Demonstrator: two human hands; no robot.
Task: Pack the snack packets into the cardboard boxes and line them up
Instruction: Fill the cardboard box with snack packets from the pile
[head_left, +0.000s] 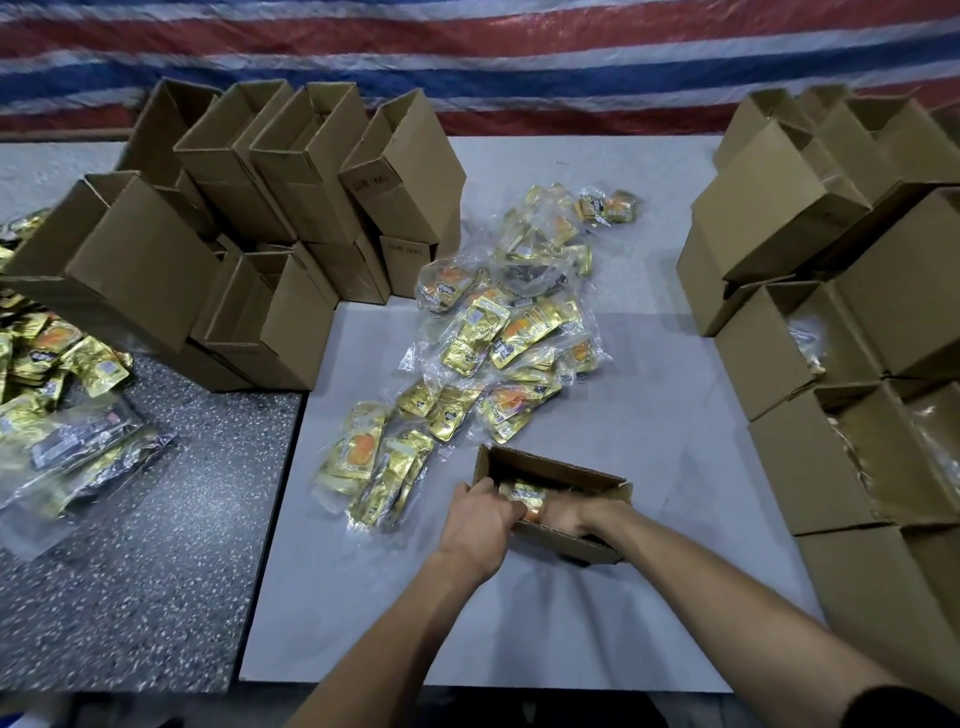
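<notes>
A grey desk (649, 597) carries stacks of cardboard boxes (291, 208) at left and right; a loose pile of snack packets (498, 332) lies between them; nearer the person, an open box (571, 474) holds a gold packet (524, 492); the left hand (478, 522) curls its fingers over the box's near wall, gripping it; the right hand (563, 517) reaches inside, its fingers too blurred to tell their hold.

Open cardboard box (553, 470) near centre, gold packet (524, 491) inside; loose gold snack packets (498, 338) heaped just beyond; empty boxes (291, 171) stacked far left, packed boxes (831, 364) right
</notes>
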